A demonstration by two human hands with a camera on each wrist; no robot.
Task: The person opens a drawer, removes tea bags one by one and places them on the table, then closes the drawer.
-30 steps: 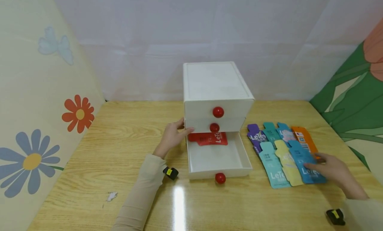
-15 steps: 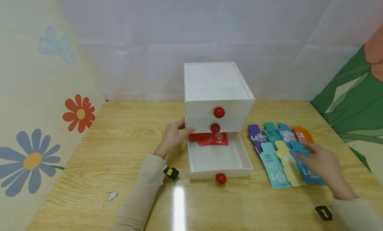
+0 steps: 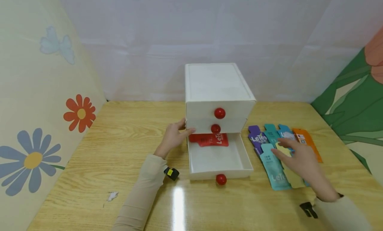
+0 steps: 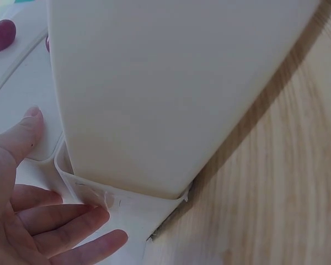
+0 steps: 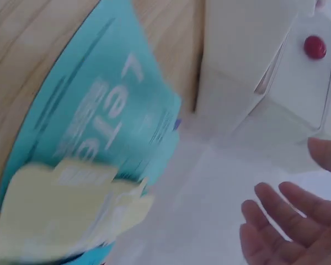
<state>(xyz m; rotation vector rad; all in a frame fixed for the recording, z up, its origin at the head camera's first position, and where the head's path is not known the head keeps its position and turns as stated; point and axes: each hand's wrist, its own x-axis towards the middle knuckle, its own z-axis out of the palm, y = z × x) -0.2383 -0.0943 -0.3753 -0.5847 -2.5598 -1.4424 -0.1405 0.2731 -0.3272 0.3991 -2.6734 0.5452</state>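
Observation:
A white drawer cabinet [image 3: 219, 81] with red knobs stands mid-table. Its bottom drawer [image 3: 239, 174] is pulled out, with a red pouch [image 3: 209, 140] lying toward the back. My left hand [image 3: 172, 138] rests at the cabinet's left front corner, thumb on the middle drawer's front; the left wrist view shows loosely extended fingers against the side. My right hand [image 3: 302, 159] hovers over the pouches with fingers spread, holding nothing. Beneath or near it are a yellow pouch [image 3: 294, 180], an aqua pouch [image 3: 275, 171] and a mostly hidden blue pouch [image 3: 307, 183].
Behind these lie a purple pouch [image 3: 255, 135], a teal pouch [image 3: 270, 133], a light blue pouch [image 3: 286, 133] and an orange pouch [image 3: 309, 144]. A wooden table [image 3: 125, 124] carries everything. Flower-painted panels [image 3: 27, 84] flank it, and a white cloth [image 3: 143, 51] hangs behind.
My right hand has moved left, from the blue pouch across to above the yellow and aqua ones. The left hand has stayed at the cabinet's corner.

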